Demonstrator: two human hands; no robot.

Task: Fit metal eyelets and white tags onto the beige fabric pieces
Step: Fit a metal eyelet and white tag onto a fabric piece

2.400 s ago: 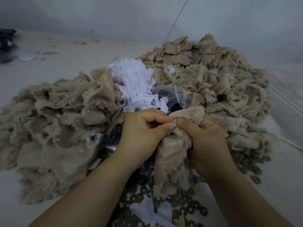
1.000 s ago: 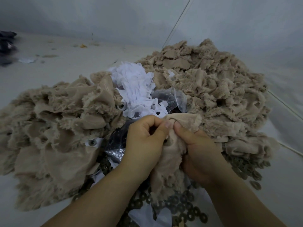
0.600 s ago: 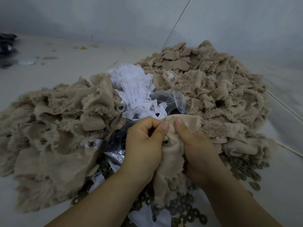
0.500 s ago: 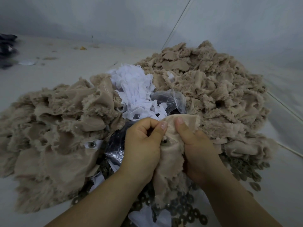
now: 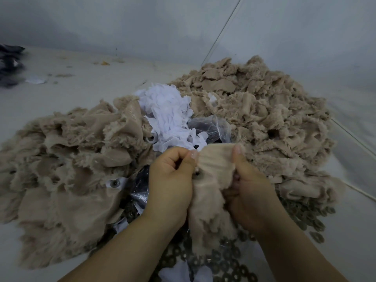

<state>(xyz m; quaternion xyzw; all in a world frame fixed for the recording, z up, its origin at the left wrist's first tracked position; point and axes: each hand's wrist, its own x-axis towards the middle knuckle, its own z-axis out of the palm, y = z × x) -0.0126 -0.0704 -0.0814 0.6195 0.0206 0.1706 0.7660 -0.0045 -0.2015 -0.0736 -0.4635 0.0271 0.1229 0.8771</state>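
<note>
Pale tabletop (image 5: 85, 90) carries everything, grey wall behind. Biggest item: beige fabric heap at right rear (image 5: 264, 110), fuzzy cut pieces piled up. Second beige heap at left (image 5: 61, 169), spread lower and wider; one piece in it shows a fitted eyelet on a white tag (image 5: 114, 183). Between the two heaps, a mound of loose white tags (image 5: 168, 117). Just right of the tags, a clear plastic bag (image 5: 213, 127), dark contents, cannot tell what. Dark plastic bag (image 5: 140, 186) just left of the left wrist. Scatter of dark metal rings (image 5: 223, 263) along the near edge and out to the right under the heap edge. Dark cloth at far left edge (image 5: 10, 64), blurred. Held fabric piece (image 5: 211, 180) is centre-front, hanging between both hands, smooth backing side up at top, fuzzy lower part. Left hand (image 5: 171, 180) grip: fingers curled, thumb pressed on the piece's left edge. Right hand (image 5: 248, 190) grip: clamped on the piece's right edge, thumb on top. Small metal eyelet (image 5: 197, 174) sits in the piece, right beside the left thumb.
</note>
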